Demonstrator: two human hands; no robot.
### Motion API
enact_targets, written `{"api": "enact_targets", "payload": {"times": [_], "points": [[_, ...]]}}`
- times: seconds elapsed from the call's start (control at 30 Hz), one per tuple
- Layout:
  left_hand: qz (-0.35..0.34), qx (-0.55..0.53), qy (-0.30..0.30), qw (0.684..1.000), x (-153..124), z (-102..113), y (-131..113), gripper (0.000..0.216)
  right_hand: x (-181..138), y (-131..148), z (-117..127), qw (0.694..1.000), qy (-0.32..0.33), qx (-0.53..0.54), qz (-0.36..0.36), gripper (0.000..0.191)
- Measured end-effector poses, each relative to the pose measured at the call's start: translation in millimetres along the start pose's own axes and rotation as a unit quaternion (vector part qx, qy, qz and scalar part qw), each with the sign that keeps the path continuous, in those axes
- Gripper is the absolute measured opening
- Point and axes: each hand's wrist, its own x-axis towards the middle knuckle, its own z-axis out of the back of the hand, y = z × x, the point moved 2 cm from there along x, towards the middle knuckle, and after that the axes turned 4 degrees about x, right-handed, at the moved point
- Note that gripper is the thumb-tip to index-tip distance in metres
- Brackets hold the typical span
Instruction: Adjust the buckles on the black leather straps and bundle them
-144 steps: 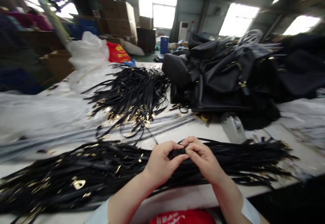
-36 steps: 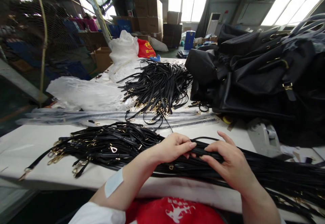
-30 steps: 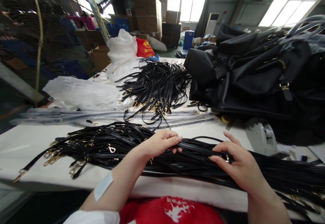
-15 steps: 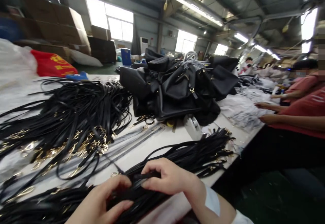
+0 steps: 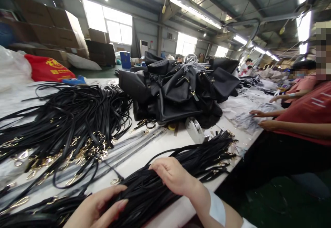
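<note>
Here, both your hands lie on the near bundle of black straps (image 5: 186, 157), which runs along the front edge of the white desk (image 5: 168, 143). Your left hand (image 5: 95, 207) rests on it with its fingers loose and apart. Your right hand (image 5: 173, 176) lies on top with its fingers bent down among the straps; whether they pinch one cannot be told. Farther back sit a second strap heap (image 5: 67, 117) and black bags (image 5: 178, 90).

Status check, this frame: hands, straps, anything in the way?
Left hand flat on strap bundle. Right hand over it, grip unclear. Second strap heap and black bags behind, apart.
</note>
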Motion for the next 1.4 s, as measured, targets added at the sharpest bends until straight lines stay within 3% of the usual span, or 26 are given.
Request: {"api": "enact_targets", "payload": {"times": [0.1,0.17,0.23,0.33,0.43,0.57,0.67,0.83,1.03,1.2,1.3,1.4], "points": [[-0.016,0.064,-0.036,0.997,-2.3,-4.2,-28.6,0.023,-1.9,-2.4,-4.9,0.999,-0.030,-0.013,-0.015,0.054],[-0.032,0.068,-0.025,0.997,-1.8,-11.9,-44.8,0.019,-4.4,-6.9,-5.8,0.998,-0.044,-0.007,-0.035,0.055],[-0.037,0.047,-0.055,0.997,1.4,-17.3,-51.8,0.019,-5.7,-13.3,-4.4,0.998,-0.048,-0.004,-0.046,0.054],[-0.030,0.031,-0.092,0.995,5.9,-21.2,-49.9,0.022,-5.9,-22.2,0.0,0.997,-0.043,-0.025,-0.060,0.051],[-0.022,0.050,-0.075,0.996,7.4,-24.1,-46.9,0.023,-6.3,-24.7,3.4,0.994,-0.035,-0.072,-0.071,0.050],[-0.022,0.063,-0.031,0.997,9.0,-28.5,-46.6,0.022,-5.2,-17.7,-1.1,0.993,0.064,-0.059,-0.076,0.044],[-0.017,0.026,-0.037,0.999,9.8,-29.9,-45.0,0.027,-3.3,-12.1,-4.1,0.989,0.124,-0.038,-0.073,0.045],[0.003,-0.067,-0.029,0.997,9.0,-31.8,-41.7,0.025,-1.4,-10.8,-3.8,0.990,0.116,-0.046,-0.072,0.046],[-0.022,-0.077,-0.008,0.997,9.8,-46.0,-42.8,0.019,-2.8,-5.5,-16.2,0.988,0.143,-0.007,-0.062,0.047],[-0.018,-0.161,-0.040,0.986,8.9,-47.2,-36.9,0.026,-5.0,-19.5,-12.7,0.981,0.162,0.045,-0.097,0.050],[-0.025,-0.137,-0.070,0.988,8.1,-41.3,-35.1,0.031,-2.6,-28.3,-8.3,0.980,0.163,0.048,-0.105,0.052],[-0.056,-0.048,-0.062,0.995,9.1,-41.9,-36.2,0.032,-0.3,-27.0,-13.9,0.981,0.168,0.034,-0.094,0.052]]}}
